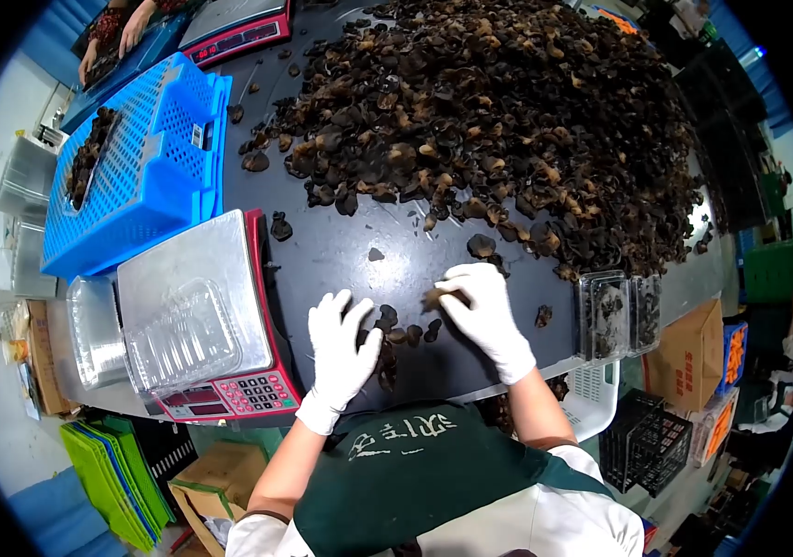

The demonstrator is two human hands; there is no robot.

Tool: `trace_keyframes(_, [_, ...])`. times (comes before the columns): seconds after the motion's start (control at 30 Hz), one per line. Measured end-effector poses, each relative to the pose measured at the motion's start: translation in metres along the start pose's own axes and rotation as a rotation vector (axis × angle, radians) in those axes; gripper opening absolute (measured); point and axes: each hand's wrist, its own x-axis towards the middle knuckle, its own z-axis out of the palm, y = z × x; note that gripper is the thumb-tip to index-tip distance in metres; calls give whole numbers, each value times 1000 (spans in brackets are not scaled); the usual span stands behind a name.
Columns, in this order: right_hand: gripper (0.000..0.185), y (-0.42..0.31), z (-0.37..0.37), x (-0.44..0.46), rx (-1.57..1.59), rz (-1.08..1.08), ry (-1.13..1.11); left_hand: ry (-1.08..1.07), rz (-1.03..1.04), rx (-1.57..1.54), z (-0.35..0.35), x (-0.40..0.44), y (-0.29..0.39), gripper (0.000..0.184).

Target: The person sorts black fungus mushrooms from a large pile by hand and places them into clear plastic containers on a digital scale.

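Both hands wear white gloves. My left hand point(339, 348) hovers low over the table, fingers spread, holding nothing. Just right of its thumb lie several small dried black fungus pieces point(414, 335). My right hand point(482, 316) is closed in a pinch on a brownish black fungus piece point(432, 298), partly blurred. Beyond both hands spreads a large heap of dried black fungus point(470, 121). To the left, a scale point(187, 255) with a red frame carries a clear plastic box point(187, 339).
A blue plastic crate point(169, 176) holds a filled pack behind the scale. Clear boxes point(603, 316) with fungus stand at the table's right edge. More clear boxes point(97, 334) sit left. Another person's hands point(136, 26) work at top left, near a second scale point(238, 39).
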Motion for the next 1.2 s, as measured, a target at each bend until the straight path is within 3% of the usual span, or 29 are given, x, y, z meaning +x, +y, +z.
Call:
trace_keyframes(0.07, [14, 5, -22, -17, 264, 248, 19, 87, -29, -18, -2, -4, -13, 46])
trace_keyframes(0.13, [12, 14, -49, -30, 433, 358, -290, 132, -130, -93, -6, -7, -19, 45])
trace_keyframes(0.2, [10, 14, -64, -47, 559, 505, -450, 123, -207, -120, -5, -14, -28, 46])
trace_keyframes(0.27, [10, 16, -84, -56, 529, 570, -908, 131, -313, -143, -4, -18, -31, 47])
trace_keyframes(0.33, [13, 5, -93, -65, 207, 760, -1182, 131, -340, -196, 0, -23, -40, 46])
trace_keyframes(0.4, [15, 0, -90, -69, 117, 727, -1129, 185, -415, -420, 3, -24, -46, 43])
trace_keyframes(0.5, [20, -3, -64, -66, 72, 341, -549, 206, -470, -561, 6, -23, -47, 44])
trace_keyframes(0.53, [25, -14, -59, -53, -7, 350, -516, 221, -489, -652, 5, -24, -48, 45])
trace_keyframes(0.6, [45, -6, -25, -48, -100, 142, -277, 185, -501, -640, 3, -27, -53, 47])
trace_keyframes(0.7, [69, -17, 17, -35, -204, 111, -237, 214, -439, -755, 10, -38, -72, 44])
trace_keyframes(0.77, [78, -31, 35, -28, -144, 27, -278, 223, -508, -782, 4, -40, -58, 45])
trace_keyframes(0.83, [72, -53, 45, -24, -117, -38, -316, 192, -589, -743, -4, -42, -37, 47])
trace_keyframes(1.13, [47, -68, 87, -15, -191, -142, -353, 159, -602, -781, 11, -75, -19, 57])
trace_keyframes(1.2, [43, -65, 84, -14, 12, -53, -291, 191, -655, -900, 7, -72, -18, 59])
